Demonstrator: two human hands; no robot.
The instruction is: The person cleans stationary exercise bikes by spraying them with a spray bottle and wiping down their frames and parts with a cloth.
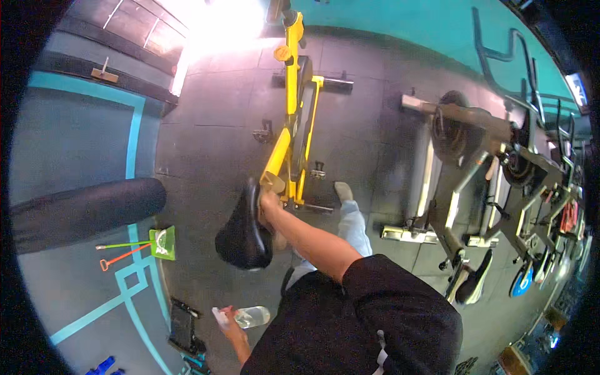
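Observation:
My left hand grips a clear spray bottle by its white spray head, low at the left of my body. The bottle lies nearly sideways in view. My right arm reaches forward to a yellow exercise bike. Beside the nose of its black saddle, my right hand presses a tan piece, apparently a cloth, against the yellow frame. Its fingers are blurred and partly hidden.
Several other exercise bikes stand in a row to the right. A black punching bag and a green dustpan are at the left. One bike pedal juts out near my foot. Rubber tiles cover the floor.

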